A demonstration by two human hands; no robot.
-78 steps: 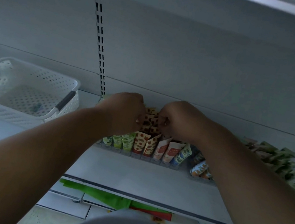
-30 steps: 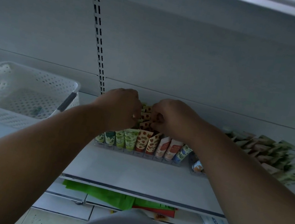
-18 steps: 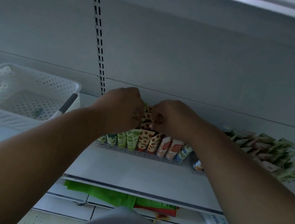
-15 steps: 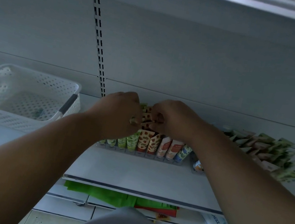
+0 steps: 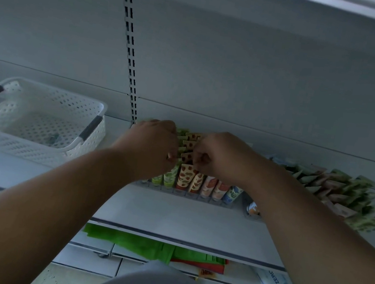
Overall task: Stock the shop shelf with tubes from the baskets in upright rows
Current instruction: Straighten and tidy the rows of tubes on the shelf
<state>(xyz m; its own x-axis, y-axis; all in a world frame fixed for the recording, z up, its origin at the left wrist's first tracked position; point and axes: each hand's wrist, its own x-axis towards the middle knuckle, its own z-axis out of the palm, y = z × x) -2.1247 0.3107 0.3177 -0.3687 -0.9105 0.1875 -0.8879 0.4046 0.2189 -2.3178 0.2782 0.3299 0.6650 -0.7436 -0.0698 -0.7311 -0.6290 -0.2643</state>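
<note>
Across the last few seconds very little has shifted: both hands were already pinched over the same file of tubes, and they remain there, so the change is only a small one. The left hand (image 5: 153,145) has slid slightly toward 6 o'clock along the file, its fingers now curled at the crimped tops of the green-patterned tubes (image 5: 170,176). The right hand (image 5: 218,157) has held its place, clenched with fingertips nipping the tops of the orange-spotted tubes (image 5: 190,147). Whether either hand grips a single tube or merely presses the tops together cannot be told, since the knuckles hide the contact.

The tubes stand upright in rows on the shelf (image 5: 183,216), running from the front rail back toward 12 o'clock against the rear panel. At 3 o'clock of the spotted ones stand the pink, red and blue tubes (image 5: 220,190), also upright. Further toward 3 o'clock lies a heap of flat sachets (image 5: 338,191), not standing.

At 9 o'clock the white basket (image 5: 35,115) sits on the same shelf, well apart from the hands, and looks nearly bare inside; only a small dark item shows on its floor.

My reading is that this is a straightening step, not a placing one: the rows are being squared and closed up. With the near basket almost spent, this block seems close to finished, though further baskets at the far 9 o'clock edge may hold more
</note>
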